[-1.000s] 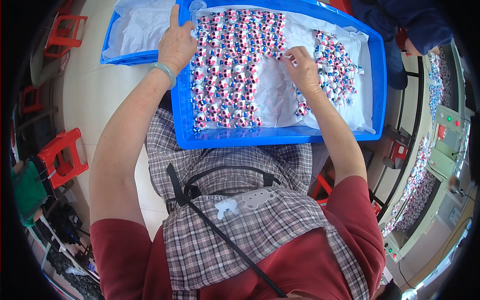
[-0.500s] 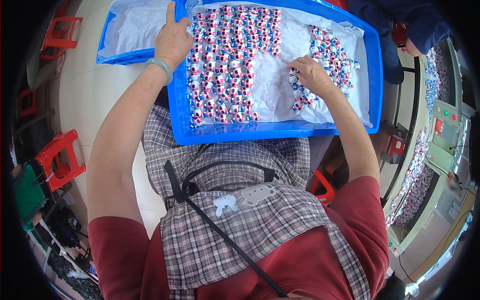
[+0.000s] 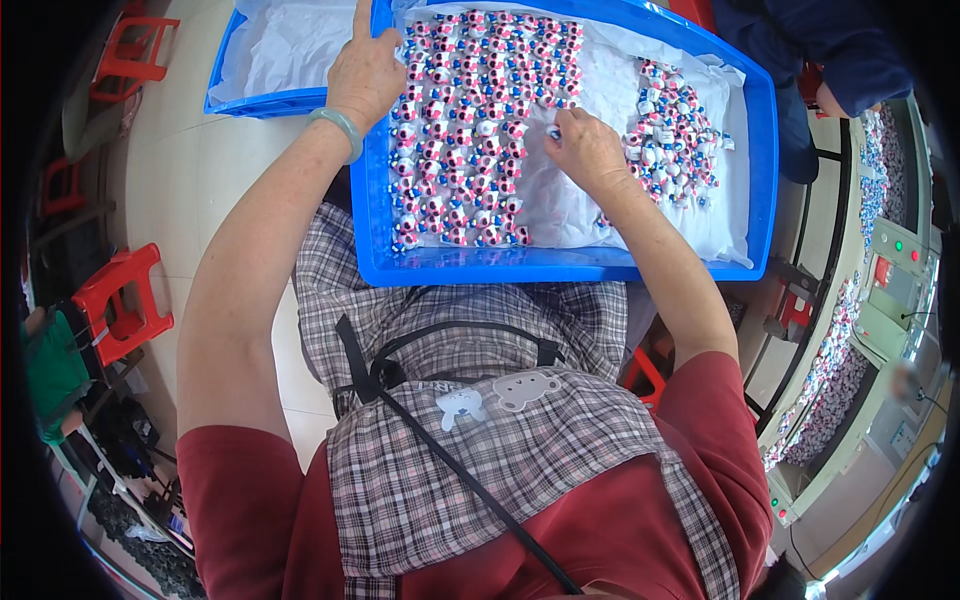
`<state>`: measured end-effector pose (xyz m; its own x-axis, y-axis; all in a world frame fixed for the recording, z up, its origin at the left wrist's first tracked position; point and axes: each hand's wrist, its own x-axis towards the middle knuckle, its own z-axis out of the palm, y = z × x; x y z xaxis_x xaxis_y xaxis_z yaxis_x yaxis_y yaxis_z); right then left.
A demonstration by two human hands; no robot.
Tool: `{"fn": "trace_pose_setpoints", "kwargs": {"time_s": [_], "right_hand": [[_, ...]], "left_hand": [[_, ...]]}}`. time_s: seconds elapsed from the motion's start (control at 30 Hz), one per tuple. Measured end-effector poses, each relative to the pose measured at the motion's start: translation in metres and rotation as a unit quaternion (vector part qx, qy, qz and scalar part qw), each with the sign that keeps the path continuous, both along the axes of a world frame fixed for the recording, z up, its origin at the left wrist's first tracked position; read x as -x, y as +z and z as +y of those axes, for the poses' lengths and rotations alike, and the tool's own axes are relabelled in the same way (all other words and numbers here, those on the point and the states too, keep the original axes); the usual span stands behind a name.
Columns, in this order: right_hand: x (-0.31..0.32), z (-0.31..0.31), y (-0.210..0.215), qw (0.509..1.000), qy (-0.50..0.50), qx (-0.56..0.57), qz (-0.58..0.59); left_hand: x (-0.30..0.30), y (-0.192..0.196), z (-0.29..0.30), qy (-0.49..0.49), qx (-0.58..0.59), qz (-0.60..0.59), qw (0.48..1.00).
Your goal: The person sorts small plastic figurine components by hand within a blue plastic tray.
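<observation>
Holds a small white-and-blue figurine (image 3: 553, 132), best pinched lightly, in the right hand (image 3: 590, 148) between pink-and-white figurine rows (image 3: 458, 175) and jumbled pile (image 3: 672, 140), with the left hand (image 3: 367, 78), grip unclear, at the blue plastic tray's rim (image 3: 375, 230)

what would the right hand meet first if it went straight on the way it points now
Probably the rows of figurines, ahead and left of the right hand; its height above the white liner is unclear.
</observation>
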<state>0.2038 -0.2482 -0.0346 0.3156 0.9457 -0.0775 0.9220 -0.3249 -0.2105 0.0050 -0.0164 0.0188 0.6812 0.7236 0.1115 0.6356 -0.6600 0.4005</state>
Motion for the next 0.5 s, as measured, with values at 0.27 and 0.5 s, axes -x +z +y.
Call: {"fn": "trace_pose_setpoints", "kwargs": {"time_s": [0.27, 0.5], "right_hand": [[-0.015, -0.006, 0.004, 0.978, 0.038, -0.020, 0.204], [-0.007, -0.004, -0.006, 0.991, 0.069, -0.021, 0.114]], "left_hand": [[0.001, 0.001, -0.001, -0.003, 0.002, -0.002, 1.000], [0.002, -0.006, 0.003, -0.002, -0.008, -0.007, 1.000]]}}
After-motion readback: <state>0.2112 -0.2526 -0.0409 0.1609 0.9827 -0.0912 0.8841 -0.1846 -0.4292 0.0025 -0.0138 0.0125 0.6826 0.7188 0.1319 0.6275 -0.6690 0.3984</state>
